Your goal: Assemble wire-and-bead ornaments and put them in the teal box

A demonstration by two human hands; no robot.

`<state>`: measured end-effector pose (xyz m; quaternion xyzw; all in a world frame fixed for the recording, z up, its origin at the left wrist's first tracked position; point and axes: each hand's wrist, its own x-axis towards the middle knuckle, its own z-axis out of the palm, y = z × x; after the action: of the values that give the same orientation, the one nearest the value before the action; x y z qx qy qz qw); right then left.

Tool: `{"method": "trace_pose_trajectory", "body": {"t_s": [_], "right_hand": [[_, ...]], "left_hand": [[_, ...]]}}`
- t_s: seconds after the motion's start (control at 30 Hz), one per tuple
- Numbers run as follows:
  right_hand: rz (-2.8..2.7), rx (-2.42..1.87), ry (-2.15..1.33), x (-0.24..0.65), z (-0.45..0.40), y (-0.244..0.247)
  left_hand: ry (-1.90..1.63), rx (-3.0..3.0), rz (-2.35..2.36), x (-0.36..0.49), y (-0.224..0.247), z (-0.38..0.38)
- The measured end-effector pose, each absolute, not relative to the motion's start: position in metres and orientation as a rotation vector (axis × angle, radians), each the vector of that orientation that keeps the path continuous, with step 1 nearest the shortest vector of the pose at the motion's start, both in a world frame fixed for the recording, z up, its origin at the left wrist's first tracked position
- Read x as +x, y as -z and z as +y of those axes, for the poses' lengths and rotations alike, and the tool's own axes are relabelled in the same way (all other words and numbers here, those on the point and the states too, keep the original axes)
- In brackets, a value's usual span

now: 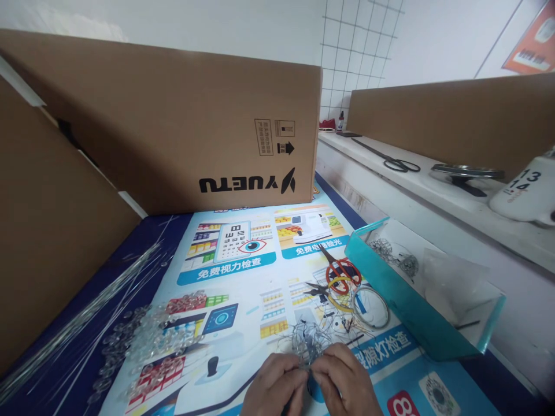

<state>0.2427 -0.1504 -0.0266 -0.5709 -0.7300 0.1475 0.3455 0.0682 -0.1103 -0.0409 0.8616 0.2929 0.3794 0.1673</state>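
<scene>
At the near edge of the printed sheet, my left hand (277,382) and my right hand (346,378) meet fingertip to fingertip. Both pinch the lower end of a roundish openwork piece of thin silvery wire (309,340). Its loops and loose ends stick out beyond my fingers; the pinched part itself is hidden. Just past it lie scattered short wire ends (347,323). Yellow-handled pliers (332,293), red-handled scissors (340,271) and a ring-shaped coil (370,306) sit further up, apart from my hands.
Clear beads (160,329) are heaped on the left, beside long straight wires (87,315). A teal-edged box (407,306) on the right holds wire pieces and a plastic bag. Large cardboard boxes (173,133) wall the back and left. Black scissors (401,164) lie on the white ledge.
</scene>
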Motion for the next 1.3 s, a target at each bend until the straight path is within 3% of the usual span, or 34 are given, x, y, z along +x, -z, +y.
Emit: {"method": "trace_pose_trajectory", "body": {"t_s": [0.6, 1.3], "right_hand": [[-1.796, -1.404, -0.516, 0.243, -0.151, 0.026], [-1.821, -1.42, -0.517, 0.241, -0.152, 0.025]], "left_hand": [[-1.039, 2.675, 0.783, 0.061, 0.052, -0.11], [-0.991, 2.281, 0.798, 0.072, 0.037, -0.108]]}}
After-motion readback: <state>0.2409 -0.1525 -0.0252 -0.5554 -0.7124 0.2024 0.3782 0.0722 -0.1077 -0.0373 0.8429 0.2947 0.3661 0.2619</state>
